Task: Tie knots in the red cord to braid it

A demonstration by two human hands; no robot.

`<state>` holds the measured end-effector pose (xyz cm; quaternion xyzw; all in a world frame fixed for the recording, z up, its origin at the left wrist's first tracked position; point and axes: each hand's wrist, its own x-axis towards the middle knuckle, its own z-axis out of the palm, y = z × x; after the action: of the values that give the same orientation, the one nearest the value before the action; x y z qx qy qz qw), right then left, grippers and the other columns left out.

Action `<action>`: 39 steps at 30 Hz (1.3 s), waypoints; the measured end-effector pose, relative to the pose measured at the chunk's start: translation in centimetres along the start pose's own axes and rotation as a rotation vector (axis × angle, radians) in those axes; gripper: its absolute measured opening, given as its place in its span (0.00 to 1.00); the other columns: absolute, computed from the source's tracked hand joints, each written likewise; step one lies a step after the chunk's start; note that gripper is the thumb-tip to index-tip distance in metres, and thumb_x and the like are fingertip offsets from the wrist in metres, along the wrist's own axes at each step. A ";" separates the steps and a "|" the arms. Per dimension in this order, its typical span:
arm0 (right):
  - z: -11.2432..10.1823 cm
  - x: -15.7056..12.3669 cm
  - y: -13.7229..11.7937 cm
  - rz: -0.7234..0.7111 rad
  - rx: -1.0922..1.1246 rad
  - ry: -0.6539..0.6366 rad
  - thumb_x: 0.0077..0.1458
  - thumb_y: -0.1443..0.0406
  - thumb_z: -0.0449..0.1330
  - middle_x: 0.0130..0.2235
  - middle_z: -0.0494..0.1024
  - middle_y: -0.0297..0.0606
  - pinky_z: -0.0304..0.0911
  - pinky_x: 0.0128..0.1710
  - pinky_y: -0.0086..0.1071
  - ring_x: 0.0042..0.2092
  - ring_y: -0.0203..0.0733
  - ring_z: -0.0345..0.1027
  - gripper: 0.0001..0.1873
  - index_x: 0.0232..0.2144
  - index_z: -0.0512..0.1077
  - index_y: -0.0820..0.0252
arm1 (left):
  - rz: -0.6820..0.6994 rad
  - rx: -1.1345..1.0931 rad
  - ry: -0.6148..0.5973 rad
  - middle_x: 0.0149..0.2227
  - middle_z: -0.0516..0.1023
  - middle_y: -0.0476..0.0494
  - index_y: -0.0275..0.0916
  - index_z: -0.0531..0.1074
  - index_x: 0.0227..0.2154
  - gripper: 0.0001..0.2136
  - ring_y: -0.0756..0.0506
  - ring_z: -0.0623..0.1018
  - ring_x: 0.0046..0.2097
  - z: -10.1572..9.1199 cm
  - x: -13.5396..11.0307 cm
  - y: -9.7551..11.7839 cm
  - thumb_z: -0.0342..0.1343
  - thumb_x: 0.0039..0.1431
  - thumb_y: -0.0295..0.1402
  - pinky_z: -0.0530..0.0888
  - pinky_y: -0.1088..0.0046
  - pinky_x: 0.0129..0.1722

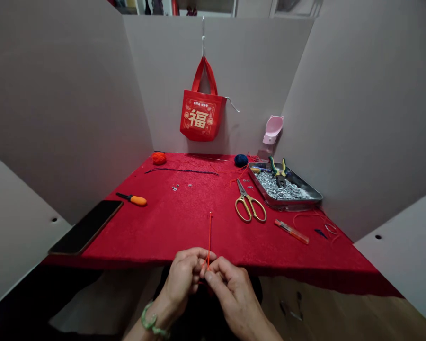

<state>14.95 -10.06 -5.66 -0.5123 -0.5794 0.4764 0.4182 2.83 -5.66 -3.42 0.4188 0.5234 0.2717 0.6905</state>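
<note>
Over the front edge of the red cloth, the left hand and right hand keep their fingers together, clamped low on 1 thin red cord, a firm close pinch that holds it upright and steady.

**Colours on the work surface.** Red felt table cover, plain and unpatterned. Red tote bag printed with a gold 福 character inside a gold ornamental border. Orange yarn ball; dark blue yarn ball. Scissors with gold handles. Pliers with green-and-yellow grips. Screwdriver with an orange-and-black handle. Pink holder. Bright red cord. Pale green bracelet. Plain grey partition walls.
</note>
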 end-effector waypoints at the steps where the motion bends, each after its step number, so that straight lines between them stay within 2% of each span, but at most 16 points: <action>1: 0.0 -0.1 0.0 -0.007 -0.010 0.000 0.55 0.57 0.48 0.22 0.60 0.30 0.46 0.23 0.23 0.24 0.28 0.50 0.16 0.27 0.64 0.65 | 0.011 -0.006 0.015 0.16 0.52 0.55 0.31 0.68 0.31 0.14 0.58 0.47 0.17 0.1 0.0 0.1 0.43 0.40 0.26 0.45 0.82 0.15; 4: -0.3 -0.3 0.2 -0.014 -0.046 0.022 0.56 0.59 0.47 0.22 0.61 0.30 0.47 0.24 0.23 0.24 0.28 0.52 0.14 0.27 0.64 0.65 | 0.035 -0.029 0.102 0.16 0.48 0.56 0.32 0.68 0.29 0.12 0.58 0.48 0.17 0.4 0.1 0.1 0.46 0.47 0.35 0.44 0.83 0.15; 6: -0.6 -0.4 0.3 -0.015 -0.078 0.045 0.55 0.60 0.47 0.21 0.61 0.30 0.47 0.25 0.23 0.24 0.28 0.52 0.14 0.25 0.63 0.65 | 0.044 -0.039 0.141 0.16 0.46 0.57 0.33 0.67 0.26 0.14 0.58 0.47 0.17 0.5 0.2 0.1 0.48 0.49 0.41 0.43 0.82 0.14; 11: -1.0 -0.4 0.4 -0.024 -0.109 0.061 0.55 0.61 0.47 0.21 0.61 0.30 0.47 0.24 0.23 0.24 0.28 0.53 0.13 0.24 0.63 0.64 | 0.072 -0.061 0.082 0.14 0.46 0.58 0.35 0.63 0.23 0.13 0.58 0.46 0.16 0.5 0.4 -0.3 0.53 0.47 0.41 0.43 0.82 0.12; 18: -0.9 -0.5 0.2 -0.066 -0.211 0.079 0.56 0.62 0.46 0.22 0.65 0.33 0.48 0.25 0.23 0.24 0.30 0.55 0.13 0.26 0.63 0.63 | 0.010 -0.088 0.024 0.12 0.46 0.59 0.35 0.63 0.24 0.12 0.58 0.46 0.15 0.5 0.1 -0.2 0.55 0.46 0.40 0.43 0.82 0.12; 21: -1.1 -0.9 0.2 -0.060 -0.310 0.070 0.56 0.62 0.45 0.24 0.67 0.34 0.49 0.25 0.24 0.25 0.31 0.58 0.12 0.28 0.65 0.62 | 0.015 -0.061 0.045 0.13 0.50 0.58 0.35 0.63 0.24 0.13 0.59 0.49 0.14 0.7 0.2 -0.2 0.55 0.46 0.40 0.44 0.82 0.12; 26: -1.6 -3.0 0.0 -0.105 -0.503 0.095 0.57 0.63 0.43 0.22 0.66 0.36 0.47 0.23 0.25 0.23 0.32 0.58 0.13 0.27 0.64 0.61 | 0.051 0.012 0.013 0.19 0.65 0.53 0.34 0.63 0.26 0.13 0.60 0.50 0.13 0.9 0.0 0.0 0.53 0.49 0.41 0.45 0.83 0.10; 30: -0.8 -4.0 -0.4 -0.196 -0.599 0.010 0.55 0.67 0.43 0.23 0.67 0.36 0.45 0.22 0.25 0.21 0.31 0.55 0.09 0.27 0.62 0.62 | 0.093 -0.011 -0.053 0.27 0.72 0.47 0.35 0.61 0.29 0.13 0.61 0.49 0.13 0.9 -0.1 -0.2 0.51 0.51 0.41 0.47 0.84 0.09; 32: -0.2 -4.0 -0.5 -0.199 -0.629 -0.032 0.53 0.69 0.44 0.22 0.67 0.36 0.43 0.21 0.25 0.20 0.31 0.53 0.08 0.27 0.62 0.62 | 0.078 -0.058 -0.082 0.25 0.71 0.48 0.36 0.59 0.29 0.12 0.61 0.48 0.13 0.8 -0.1 -0.6 0.51 0.51 0.41 0.46 0.84 0.09; 35: 0.7 -4.1 -0.2 -0.157 -0.647 -0.072 0.52 0.68 0.45 0.20 0.65 0.34 0.41 0.19 0.25 0.18 0.30 0.49 0.08 0.24 0.61 0.62 | 0.053 -0.090 -0.078 0.18 0.65 0.55 0.37 0.59 0.29 0.13 0.60 0.46 0.13 0.5 0.0 -1.1 0.52 0.50 0.41 0.43 0.84 0.09; 39: 1.3 -5.4 0.3 -0.115 -0.675 -0.194 0.47 0.69 0.51 0.18 0.65 0.34 0.39 0.18 0.25 0.18 0.29 0.48 0.07 0.20 0.64 0.61 | 0.059 -0.100 -0.041 0.14 0.56 0.59 0.37 0.60 0.28 0.14 0.60 0.45 0.13 0.2 0.0 -1.5 0.54 0.47 0.42 0.41 0.84 0.10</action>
<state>14.47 -15.59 -6.21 -0.5403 -0.7692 0.2804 0.1946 2.93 -6.46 -4.67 0.4046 0.4823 0.3090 0.7129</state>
